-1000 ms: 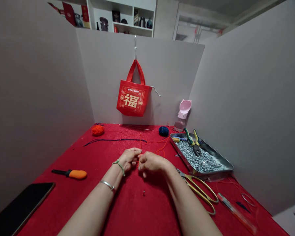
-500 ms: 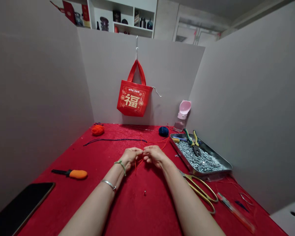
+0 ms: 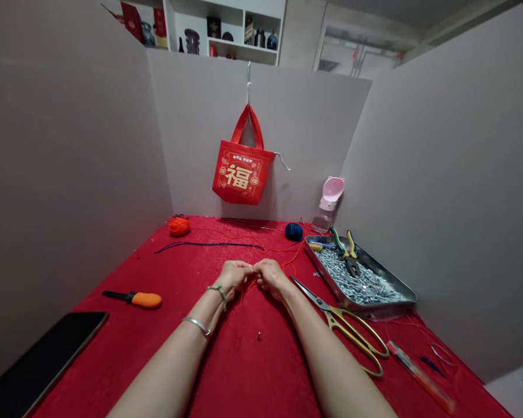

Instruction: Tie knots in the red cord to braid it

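Observation:
Fingertip to fingertip, my left hand (image 3: pixel 236 275) and my right hand (image 3: pixel 270 275) meet above the middle of the red cloth. Both are closed in a pinch on thin red cord (image 3: pixel 253 251), which runs away from me and also dangles below the fingers. The exact spot where the cord is gripped is hidden by the fingers. Just beyond lies a dark braided cord (image 3: pixel 209 244). Scissors with gold handles (image 3: pixel 357 332) rest beside my right forearm, and a small metal nail or pin (image 3: pixel 258 335) is between my forearms.
On the right stands a metal tray (image 3: pixel 407 297) of screws with pliers (image 3: pixel 351 258) on top. An orange-handled tool (image 3: pixel 146 299) and a phone (image 3: pixel 47 360) lie left. Orange yarn (image 3: pixel 179 226) and blue yarn (image 3: pixel 293 231) sit at the back, below a hanging red bag (image 3: pixel 243 174).
The view has shifted slightly, so everything sits a little further right. My hands have drawn closer together on the red cord, and more of the scissors' blades shows beside my right arm.

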{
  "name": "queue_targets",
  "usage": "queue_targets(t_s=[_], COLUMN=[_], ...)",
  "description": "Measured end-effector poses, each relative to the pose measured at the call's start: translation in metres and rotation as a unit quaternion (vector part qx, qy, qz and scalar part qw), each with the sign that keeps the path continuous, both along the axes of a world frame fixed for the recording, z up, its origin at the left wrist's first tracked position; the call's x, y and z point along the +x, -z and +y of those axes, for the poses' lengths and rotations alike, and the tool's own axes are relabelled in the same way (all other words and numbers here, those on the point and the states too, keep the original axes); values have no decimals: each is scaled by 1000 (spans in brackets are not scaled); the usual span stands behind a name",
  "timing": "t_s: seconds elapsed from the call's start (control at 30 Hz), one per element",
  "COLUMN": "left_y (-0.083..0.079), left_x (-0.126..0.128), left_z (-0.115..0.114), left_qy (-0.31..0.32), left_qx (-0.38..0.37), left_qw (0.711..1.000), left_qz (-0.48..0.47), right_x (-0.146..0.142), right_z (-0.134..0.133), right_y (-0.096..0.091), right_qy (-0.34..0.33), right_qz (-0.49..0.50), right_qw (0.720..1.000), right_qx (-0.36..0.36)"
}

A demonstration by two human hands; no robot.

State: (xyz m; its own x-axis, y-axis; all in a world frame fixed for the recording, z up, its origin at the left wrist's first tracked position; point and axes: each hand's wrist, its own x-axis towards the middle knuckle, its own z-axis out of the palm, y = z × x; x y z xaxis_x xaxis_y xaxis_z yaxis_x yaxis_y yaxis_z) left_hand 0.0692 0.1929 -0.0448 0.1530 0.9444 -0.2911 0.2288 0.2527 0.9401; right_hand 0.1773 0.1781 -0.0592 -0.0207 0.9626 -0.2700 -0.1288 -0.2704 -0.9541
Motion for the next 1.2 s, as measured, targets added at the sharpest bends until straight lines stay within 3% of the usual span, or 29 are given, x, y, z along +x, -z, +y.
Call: queue_targets(t_s=[0.2,0.3,0.43,0.6,0.7,0.8,0.9,1.1,1.2], left_y=[10,18,18,7,4,-2,-13,-50,-62], left_x=[-1,-3,-8,-12,-11,-13,-27,-65,-52], left_z=[3,7,0,-17,-22,-23,-21,-13,-7], left_qy=[-10,9,53,114,163,198,195,147,112], left_qx=[78,162,286,357,396,391,338,222,264], left_qw=[996,982,927,865,810,763,735,737,785], left_qz=[47,101,236,333,400,475,555,621,549], right_x=[1,2,5,7,7,7,8,10,11], right_z=[-1,-2,-2,0,1,0,-2,-1,0], right_y=[-2,-1,-1,2,3,2,-1,-4,-4], right_qy=[18,23,17,21,38,40,42,54,52], right_qz=[-3,5,35,61,46,32,21,-22,-60], right_qw=[1000,1000,999,998,998,998,999,998,997], right_qx=[-14,-12,-5,5,-1,-23,-24,-2,17])
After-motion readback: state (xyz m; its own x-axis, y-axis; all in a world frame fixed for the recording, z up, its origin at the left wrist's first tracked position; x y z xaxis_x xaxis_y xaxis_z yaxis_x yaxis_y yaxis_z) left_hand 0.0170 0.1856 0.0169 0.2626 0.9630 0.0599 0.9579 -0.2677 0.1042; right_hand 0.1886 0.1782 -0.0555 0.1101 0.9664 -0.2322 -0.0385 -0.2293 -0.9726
